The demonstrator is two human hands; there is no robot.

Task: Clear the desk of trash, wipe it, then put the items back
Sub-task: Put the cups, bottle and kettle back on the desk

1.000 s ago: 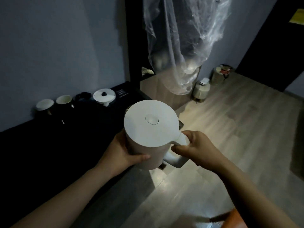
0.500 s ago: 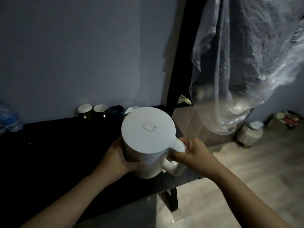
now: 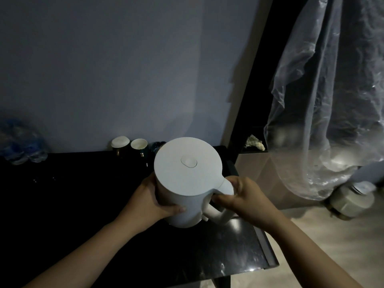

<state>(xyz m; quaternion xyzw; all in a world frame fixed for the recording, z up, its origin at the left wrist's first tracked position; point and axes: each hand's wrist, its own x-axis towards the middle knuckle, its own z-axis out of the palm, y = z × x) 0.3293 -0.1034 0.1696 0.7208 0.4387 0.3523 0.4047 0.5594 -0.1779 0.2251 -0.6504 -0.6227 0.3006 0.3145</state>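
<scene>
The white kettle [image 3: 187,177] was upright over the right part of the dark desk [image 3: 83,215], close to its right edge, with the lid down and the handle pointing right. I could not tell whether its base touched the desk top or hung just above it.

The left hand [image 3: 149,201] held the kettle's body from the left side, palm against the wall and thumb laid across the front. The right hand [image 3: 248,197] was curled round the handle, its fingers closed over the upper part.

Along the desk's back edge, against the grey wall, two cups stood side by side: a covered cup [image 3: 120,141] and an open cup [image 3: 138,144] just to its right, both behind the kettle and well apart from it. A pack of water bottles [image 3: 19,147] sat at the back-left corner. Past the right edge a clear plastic sheet [image 3: 328,121] hung down, and a pale jar [image 3: 351,201] stood on the floor under it.
</scene>
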